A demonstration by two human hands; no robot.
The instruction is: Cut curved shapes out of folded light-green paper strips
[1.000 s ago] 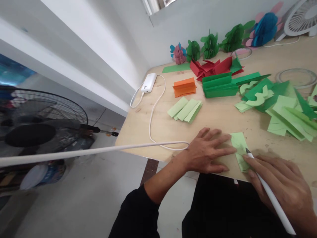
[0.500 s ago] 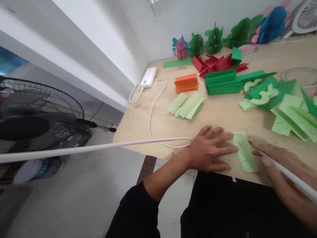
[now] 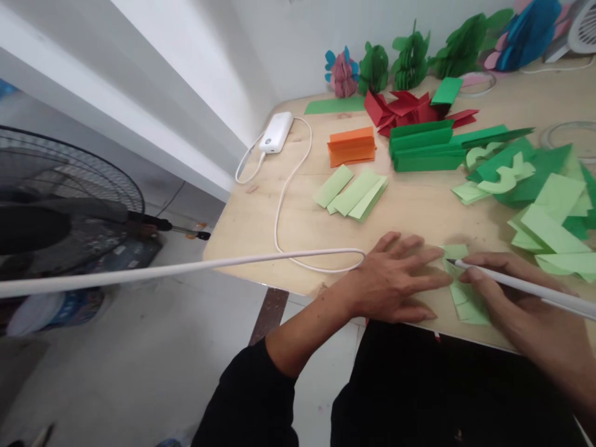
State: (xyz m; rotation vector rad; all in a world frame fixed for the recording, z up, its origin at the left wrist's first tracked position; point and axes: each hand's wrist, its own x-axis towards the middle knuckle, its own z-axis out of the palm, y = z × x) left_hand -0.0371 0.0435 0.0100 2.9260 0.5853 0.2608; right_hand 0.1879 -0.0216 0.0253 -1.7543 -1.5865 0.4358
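Note:
A light green paper strip (image 3: 469,305) with faint curved pencil lines lies near the table's front edge. My left hand (image 3: 398,279) rests flat with fingers spread, its fingertips at the strip's left edge. Closed around a white pencil (image 3: 521,284), my right hand (image 3: 535,310) holds the dark tip over the upper part of the strip. The fingers cover part of the paper. Folded pale green papers (image 3: 356,194) lie beyond my left hand. To the right are cut wavy pale green pieces (image 3: 505,177) and a heap of pale green papers (image 3: 554,214).
Folded orange paper (image 3: 351,148), dark green strips (image 3: 426,149) and red pieces (image 3: 405,112) lie farther back. Honeycomb paper figures (image 3: 410,62) stand along the wall. A white power bank (image 3: 277,132) trails a cable (image 3: 186,266) across the left side. A floor fan (image 3: 60,186) stands left.
My right hand has moved left over the strip, bringing the pencil tip onto it. My left hand keeps its place. The view has shifted slightly.

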